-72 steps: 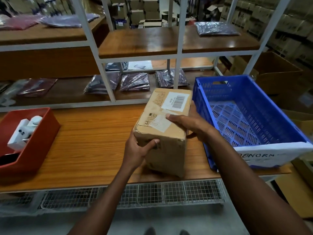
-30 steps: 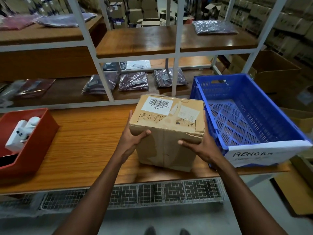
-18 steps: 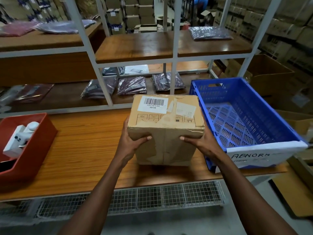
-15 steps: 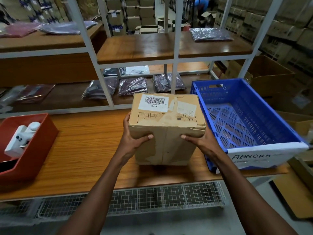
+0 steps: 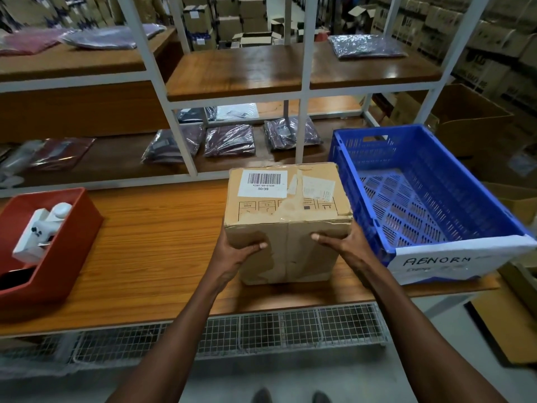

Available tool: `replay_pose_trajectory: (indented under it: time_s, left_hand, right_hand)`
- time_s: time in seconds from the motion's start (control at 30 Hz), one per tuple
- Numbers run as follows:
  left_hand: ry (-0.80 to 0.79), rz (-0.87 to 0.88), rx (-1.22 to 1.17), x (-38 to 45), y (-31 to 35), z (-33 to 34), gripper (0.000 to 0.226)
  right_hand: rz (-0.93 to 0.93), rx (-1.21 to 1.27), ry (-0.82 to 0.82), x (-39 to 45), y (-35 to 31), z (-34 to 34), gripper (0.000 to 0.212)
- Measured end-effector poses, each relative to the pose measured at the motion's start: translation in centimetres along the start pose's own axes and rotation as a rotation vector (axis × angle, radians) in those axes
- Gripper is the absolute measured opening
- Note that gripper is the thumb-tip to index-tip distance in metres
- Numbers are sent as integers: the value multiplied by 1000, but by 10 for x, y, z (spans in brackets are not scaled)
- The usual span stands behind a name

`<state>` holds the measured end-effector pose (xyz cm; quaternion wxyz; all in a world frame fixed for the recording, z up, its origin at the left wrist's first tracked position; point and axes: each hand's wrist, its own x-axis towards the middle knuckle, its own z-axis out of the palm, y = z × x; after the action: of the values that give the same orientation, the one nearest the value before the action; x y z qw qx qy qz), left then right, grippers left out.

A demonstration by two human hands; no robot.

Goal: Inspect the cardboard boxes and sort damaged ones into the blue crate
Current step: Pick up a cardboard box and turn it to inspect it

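- Head view: the left hand (image 5: pixel 232 254) grips the near left side of the cardboard box (image 5: pixel 287 225), thumb laid across the near face, the other fingers hidden round the left side.
- The right hand (image 5: pixel 345 245) grips the near right side in the same manner, thumb pointing left across the near face, its fingers hidden behind the right side.
- The cardboard box stands on the wooden table (image 5: pixel 151 242), near its middle; whether its base rests fully on the wood I cannot tell.
- Its top carries a white barcode label (image 5: pixel 263 183) at the far left and a smaller pale label (image 5: pixel 318 187) to the right; the tape and card along the near top edge look torn and creased.
- The blue crate (image 5: pixel 479 205) sits just to the right of the box, on the right end of the table, with a white paper sign (image 5: pixel 453 263) on its near wall reading "ABNORM".
- A red bin (image 5: pixel 66 242) lies at the left end of the table, well apart, holding a white device (image 5: pixel 40 231).
- Behind the table stands a white-framed shelf rack (image 5: pixel 305 91) with bagged garments (image 5: pixel 229 139).
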<state>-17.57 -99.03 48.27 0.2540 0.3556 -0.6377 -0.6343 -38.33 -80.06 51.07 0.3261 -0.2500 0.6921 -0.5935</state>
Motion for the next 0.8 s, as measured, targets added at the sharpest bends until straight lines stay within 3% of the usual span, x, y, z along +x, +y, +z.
replay_pose_trajectory:
  time_s: [0.13,0.27,0.37,0.6,0.7,0.8]
  left_hand:
    - [48,-15,17,-2,0,6,89]
    - [57,-3,31,-2,4,9,70]
    - [61,5,40,-2,5,9,73]
    - [68,93,3,0,35,9,99]
    - [113,179,-8,10,61,8,94]
    - [121,239,7,22,90,7,84]
  right_hand:
    - [-1,-14,7,-6,2,4,135]
    - [-29,-11,9,-4,3,3,135]
    - [-33,-3,5,-5,-1,3,135]
    - [-102,-37,40,-1,-27,2,112]
    - [-173,-40,67,6,-53,2,81]
    - [-224,-44,98,13,-80,0,68]
